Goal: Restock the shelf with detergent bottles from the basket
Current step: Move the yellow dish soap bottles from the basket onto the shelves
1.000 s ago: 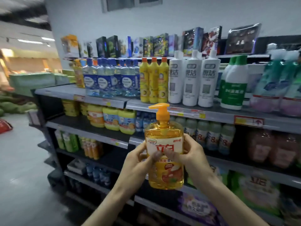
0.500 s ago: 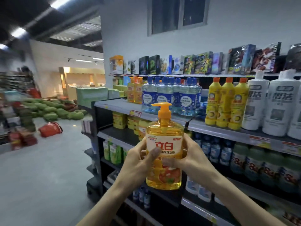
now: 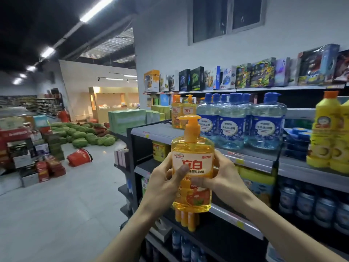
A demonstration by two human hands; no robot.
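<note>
Bottle: orange pump detergent bottle, full of amber liquid, upright before the shelf.
Hands: left hand and right hand both wrapped round it, left thumb on label.
Shelf stock: two matching bottles beside blue-capped bottles.
Change: grip unchanged; view swung left.

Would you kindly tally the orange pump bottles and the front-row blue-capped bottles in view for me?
Orange pump bottles: 3, one held, two shelved
Blue-capped bottles, front row: 3
Total: 6
</note>
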